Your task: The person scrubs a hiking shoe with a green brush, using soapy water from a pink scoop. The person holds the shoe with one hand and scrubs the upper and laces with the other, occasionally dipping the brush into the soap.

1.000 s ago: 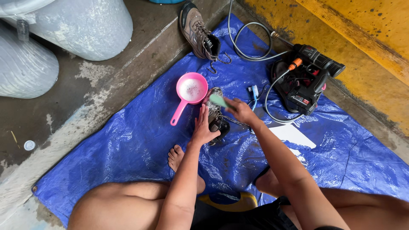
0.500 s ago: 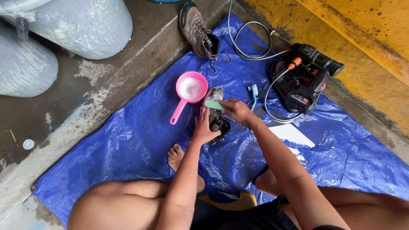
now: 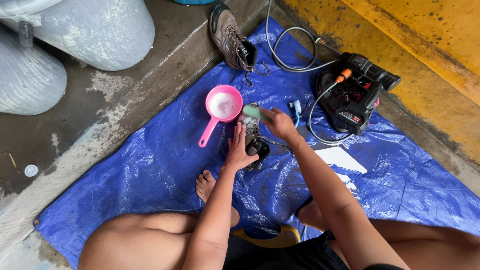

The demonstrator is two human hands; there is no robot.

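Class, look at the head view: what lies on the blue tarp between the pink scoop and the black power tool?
In the head view, between the pink scoop and the black power tool lie the soapy shoe, the right hand holding a green brush, and a small blue brush.

Glossy crinkled plastic tarp point(image 3: 150, 170)
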